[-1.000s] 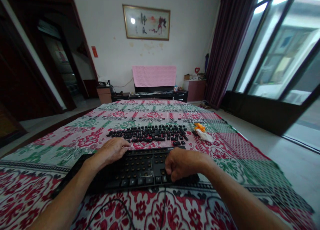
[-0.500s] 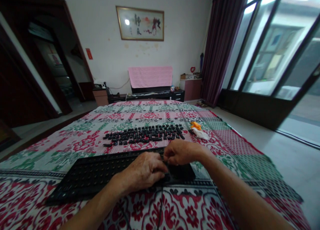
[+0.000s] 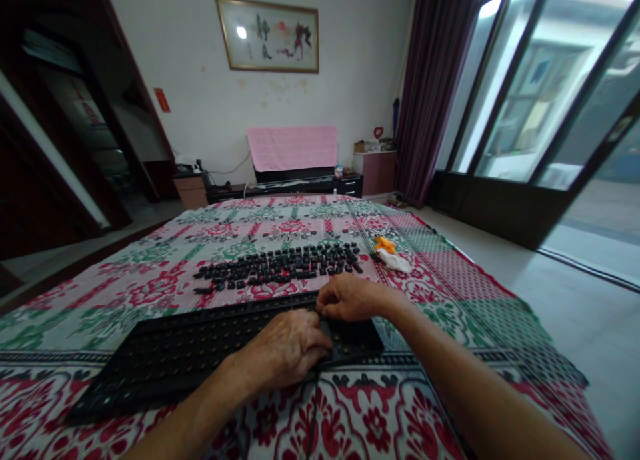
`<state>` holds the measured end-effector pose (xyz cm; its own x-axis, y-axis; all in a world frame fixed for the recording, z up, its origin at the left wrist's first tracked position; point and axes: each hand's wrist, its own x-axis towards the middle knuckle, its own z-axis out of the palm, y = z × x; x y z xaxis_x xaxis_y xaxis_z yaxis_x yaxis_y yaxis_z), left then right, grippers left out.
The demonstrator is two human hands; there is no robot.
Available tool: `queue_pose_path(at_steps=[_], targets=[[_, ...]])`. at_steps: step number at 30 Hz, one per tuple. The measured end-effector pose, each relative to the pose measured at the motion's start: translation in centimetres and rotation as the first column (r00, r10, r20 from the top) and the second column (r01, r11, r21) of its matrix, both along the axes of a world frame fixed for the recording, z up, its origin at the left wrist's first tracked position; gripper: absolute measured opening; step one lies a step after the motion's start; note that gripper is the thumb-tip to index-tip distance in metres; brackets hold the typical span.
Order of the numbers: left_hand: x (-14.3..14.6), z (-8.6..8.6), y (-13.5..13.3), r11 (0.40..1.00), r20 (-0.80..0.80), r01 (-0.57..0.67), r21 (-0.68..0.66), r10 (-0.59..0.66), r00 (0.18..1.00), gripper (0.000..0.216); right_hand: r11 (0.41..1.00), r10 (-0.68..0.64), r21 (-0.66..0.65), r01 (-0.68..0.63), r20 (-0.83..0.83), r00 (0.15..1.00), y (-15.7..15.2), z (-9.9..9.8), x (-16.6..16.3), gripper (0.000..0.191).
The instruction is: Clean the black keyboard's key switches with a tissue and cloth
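Note:
A black keyboard [image 3: 190, 350] with most keycaps removed lies on the flowered cloth in front of me. My left hand [image 3: 285, 348] rests on its right part, fingers curled down onto the frame. My right hand [image 3: 350, 298] sits at the keyboard's far right edge, fingers pinched together; what they hold is too small to see. Several loose black keycaps [image 3: 280, 265] are laid out in rows just beyond the keyboard.
An orange and white object [image 3: 391, 255] lies right of the keycaps. The patterned cloth [image 3: 150, 280] covers a wide surface. The keyboard cable [image 3: 314, 420] runs toward me. A pink-draped cabinet [image 3: 293, 148] stands at the back wall, glass doors [image 3: 545, 113] on the right.
My left hand moved from the keyboard's left-middle to its right part. My right hand shifted from the front right corner up to the far right edge. The view drifted right.

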<state>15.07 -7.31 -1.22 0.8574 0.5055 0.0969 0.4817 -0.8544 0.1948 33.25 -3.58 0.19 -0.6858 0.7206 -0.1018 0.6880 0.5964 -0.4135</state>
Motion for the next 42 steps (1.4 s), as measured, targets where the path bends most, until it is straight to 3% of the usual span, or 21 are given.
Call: queue_pose_path(at_steps=[4,7,9,15,26,36,42], targets=[[0.1,-0.1,0.1,0.999,0.024,-0.004,-0.041,0.005,1.0,0.021,0.985,0.018,-0.173,-0.016,0.007,1.0,-0.1,0.2,0.4,0.022],[0.0,-0.5,0.3,0.995,0.055,-0.047,-0.09,0.052,0.997,0.019,0.93,0.042,-0.365,-0.04,-0.003,0.999,-0.4,0.6,0.6,0.026],[0.0,-0.7,0.3,0.992,0.055,-0.081,-0.101,0.087,0.995,0.019,0.909,0.048,-0.414,-0.041,0.006,0.999,-0.6,0.7,0.5,0.029],[0.0,-0.8,0.2,0.987,0.022,-0.147,-0.07,0.149,0.989,0.02,0.933,-0.018,-0.358,0.048,0.085,0.996,-0.7,0.1,-0.1,0.029],[0.2,-0.6,0.1,0.993,0.013,-0.097,-0.074,0.098,0.995,0.022,0.934,-0.008,-0.355,0.041,0.096,0.995,-0.9,0.4,-0.2,0.028],[1.1,-0.3,-0.3,0.978,-0.091,-0.207,-0.02,0.204,0.975,0.026,0.925,0.026,-0.379,0.004,0.074,0.997,-0.3,-0.3,0.0,0.03],[0.7,-0.4,0.1,0.984,-0.03,-0.16,-0.081,0.158,0.987,0.022,0.935,0.026,-0.355,0.013,0.104,0.994,-0.6,0.0,-0.1,0.031]])
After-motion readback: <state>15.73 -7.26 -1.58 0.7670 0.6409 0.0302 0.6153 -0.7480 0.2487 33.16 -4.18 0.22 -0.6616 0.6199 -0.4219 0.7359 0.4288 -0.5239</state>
